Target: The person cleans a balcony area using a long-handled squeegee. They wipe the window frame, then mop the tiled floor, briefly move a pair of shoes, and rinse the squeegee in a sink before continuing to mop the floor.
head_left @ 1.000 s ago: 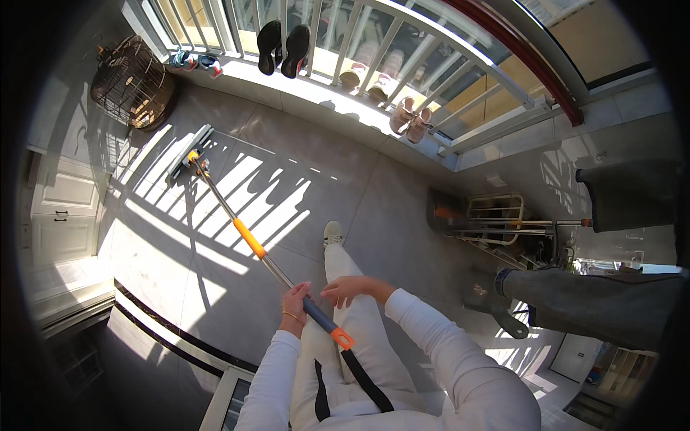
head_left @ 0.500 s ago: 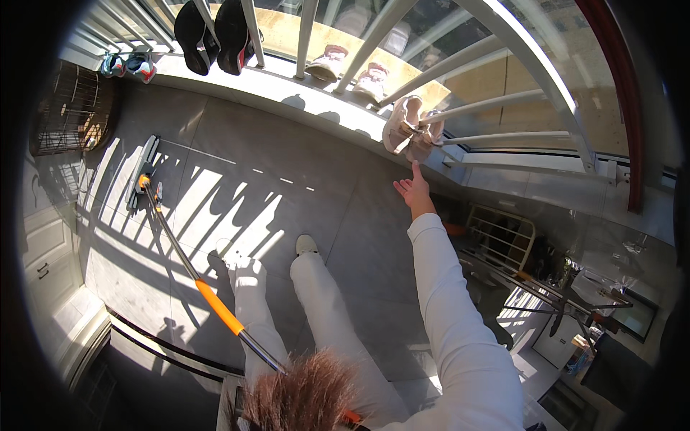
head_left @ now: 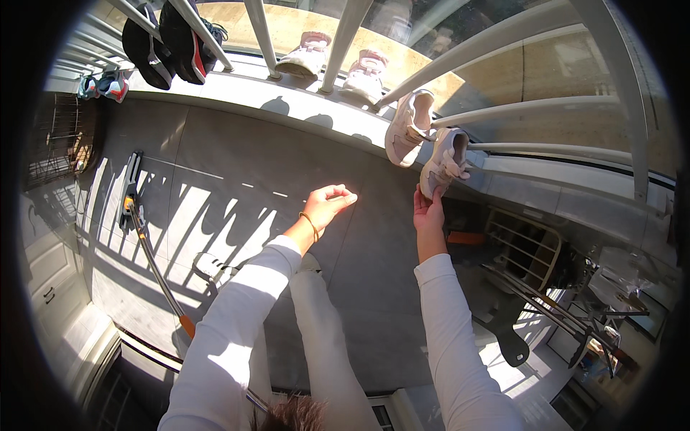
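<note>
Sneaker point(head_left: 444, 161), pale pink and hooked over a white railing bar, meets the right hand point(head_left: 427, 212) at its lower end, fingers point(head_left: 424, 202) reaching up to touch the heel; whether they grip it cannot be told. Nearest the camera, two white sleeves rise from the lower edge above the person's light trousers. The left hand point(head_left: 328, 202) hangs over the grey tiled floor point(head_left: 237, 154), empty, fingers loosely curled and a thin band at the wrist. Left of the legs, a mop point(head_left: 140, 237) with an orange grip lies across striped sunlight, its head close to a dark wire cage point(head_left: 61, 140). To the right, a folded metal drying rack point(head_left: 532, 266) crowds the space under the railing point(head_left: 503, 147). A second pink sneaker point(head_left: 408, 126) hangs just beside the first. Further along the white ledge point(head_left: 302, 108), another pale pair point(head_left: 338, 68) sits behind the bars, dark shoes point(head_left: 167, 39) hang at upper left, and small colourful shoes point(head_left: 100, 86) rest at the far corner.
</note>
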`<state>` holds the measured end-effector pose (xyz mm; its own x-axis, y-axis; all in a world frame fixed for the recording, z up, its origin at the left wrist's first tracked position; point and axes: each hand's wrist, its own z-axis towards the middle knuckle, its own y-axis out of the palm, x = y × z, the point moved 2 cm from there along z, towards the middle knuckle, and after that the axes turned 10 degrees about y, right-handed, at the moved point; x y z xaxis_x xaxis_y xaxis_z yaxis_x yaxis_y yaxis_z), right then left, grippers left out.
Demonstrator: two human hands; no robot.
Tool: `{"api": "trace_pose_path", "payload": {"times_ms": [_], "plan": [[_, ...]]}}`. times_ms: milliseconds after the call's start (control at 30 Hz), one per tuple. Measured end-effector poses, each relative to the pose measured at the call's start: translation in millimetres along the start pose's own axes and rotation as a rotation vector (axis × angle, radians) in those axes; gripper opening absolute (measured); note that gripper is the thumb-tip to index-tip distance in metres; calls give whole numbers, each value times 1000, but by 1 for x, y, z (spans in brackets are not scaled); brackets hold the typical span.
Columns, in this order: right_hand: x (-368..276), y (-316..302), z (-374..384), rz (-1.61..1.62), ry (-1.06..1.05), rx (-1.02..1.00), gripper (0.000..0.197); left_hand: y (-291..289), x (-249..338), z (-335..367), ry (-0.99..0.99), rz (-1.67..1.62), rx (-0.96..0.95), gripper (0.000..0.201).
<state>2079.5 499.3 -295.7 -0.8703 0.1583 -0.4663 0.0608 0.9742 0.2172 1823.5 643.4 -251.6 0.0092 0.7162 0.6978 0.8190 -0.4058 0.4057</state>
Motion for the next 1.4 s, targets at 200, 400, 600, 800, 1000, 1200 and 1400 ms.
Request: {"api": "trace_pose_path", "payload": {"times_ms": [200, 400, 600, 800, 1000, 1200, 1400], "plan": [[45, -78, -70, 58, 166, -175, 40, 83, -30, 92, 145, 22, 23, 21], [99, -143, -149, 191, 390, -297, 38, 120, -37, 147, 193, -61, 153, 19], [167, -172, -235, -17, 587, -491, 38, 8, -6, 33, 304, 216, 188, 21], [242, -128, -388, -183, 1177, -548, 57, -266, 40, -136, 159, 538, 312, 23], [276, -62, -504, -452, 1278, -822, 57, -482, 125, -192, 301, -92, 715, 16], [294, -17, -537, -266, 1495, -734, 48, -586, 237, -205, 455, -148, 743, 24], [307, 19, -581, -840, 1244, -555, 35, -636, 340, -190, 373, -128, 612, 20]]}}
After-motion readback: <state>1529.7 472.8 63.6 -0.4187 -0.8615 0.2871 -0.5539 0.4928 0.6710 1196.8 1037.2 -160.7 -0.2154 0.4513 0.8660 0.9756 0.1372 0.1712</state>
